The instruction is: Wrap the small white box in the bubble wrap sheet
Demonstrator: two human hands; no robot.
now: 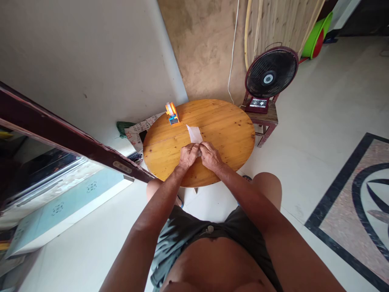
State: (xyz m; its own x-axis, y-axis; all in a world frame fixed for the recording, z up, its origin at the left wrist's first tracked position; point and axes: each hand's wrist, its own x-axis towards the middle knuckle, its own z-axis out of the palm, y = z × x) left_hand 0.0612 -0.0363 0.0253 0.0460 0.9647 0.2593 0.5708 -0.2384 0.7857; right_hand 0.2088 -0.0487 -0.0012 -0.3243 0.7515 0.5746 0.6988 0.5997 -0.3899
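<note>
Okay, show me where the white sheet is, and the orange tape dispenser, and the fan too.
White sheet [195, 134]: head view, on the flat part beyond the fingers.
Orange tape dispenser [174, 111]: head view, on its orange body.
Fan [268, 78]: head view, on its round hub.

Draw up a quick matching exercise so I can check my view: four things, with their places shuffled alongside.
1. Thin whitish sheet
2. Small orange-and-blue plastic gadget
3. Round black-and-maroon electric fan
4. Bright green plastic basin

A. On the rounded yellow-brown wooden table, toward its far edge
B. Upper right, past the fan
C. At the fingers of the left hand and right hand
D. On a reddish-brown wooden chair

Pairs: 1-C, 2-A, 3-D, 4-B
</note>
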